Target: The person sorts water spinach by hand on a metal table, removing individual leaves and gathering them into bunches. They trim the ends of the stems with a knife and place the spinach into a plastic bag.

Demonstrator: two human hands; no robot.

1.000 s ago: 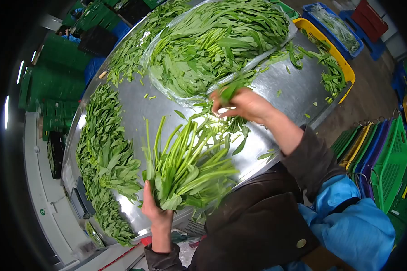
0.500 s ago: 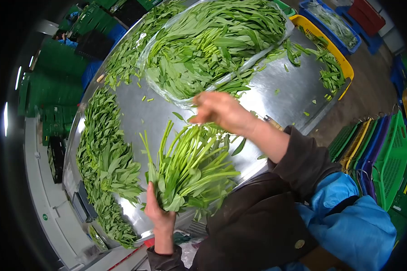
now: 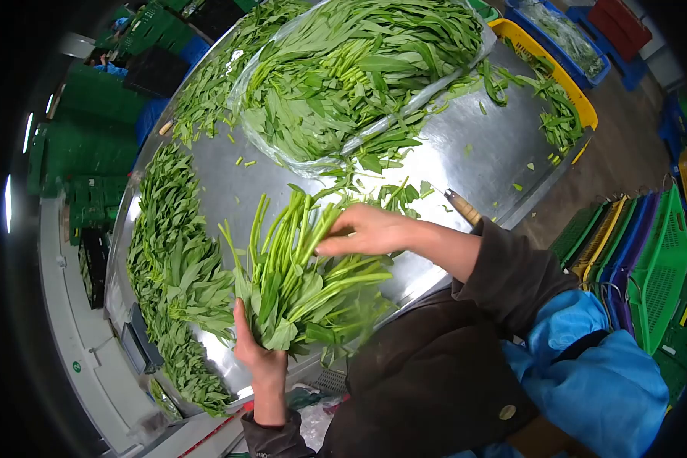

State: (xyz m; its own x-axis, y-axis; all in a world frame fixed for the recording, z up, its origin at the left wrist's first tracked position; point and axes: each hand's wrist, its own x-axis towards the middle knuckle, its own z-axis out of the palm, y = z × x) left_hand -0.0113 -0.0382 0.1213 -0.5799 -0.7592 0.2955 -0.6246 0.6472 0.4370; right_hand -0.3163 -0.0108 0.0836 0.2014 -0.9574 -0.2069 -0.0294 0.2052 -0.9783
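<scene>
My left hand [image 3: 258, 359] grips a thick bunch of leafy greens [image 3: 298, 278] at its leafy end, with the pale stems fanning up and to the right. My right hand [image 3: 366, 230] rests on the stems of that bunch, fingers curled over them. Beyond it, a large heap of the same greens [image 3: 359, 69] lies on a clear plastic sheet [image 3: 282, 156] on the round steel table [image 3: 481, 156].
A long row of greens [image 3: 177, 259] lines the table's left rim. A wooden knife handle [image 3: 462, 208] lies by my right forearm. A yellow crate [image 3: 546, 69] with greens stands at the far right, blue crates behind it. Stacked coloured baskets [image 3: 633, 252] stand at right.
My right hand came back from the heap on the plastic sheet, down and left, and laid stems onto the bunch. The bunch in my left hand shifted slightly left.
</scene>
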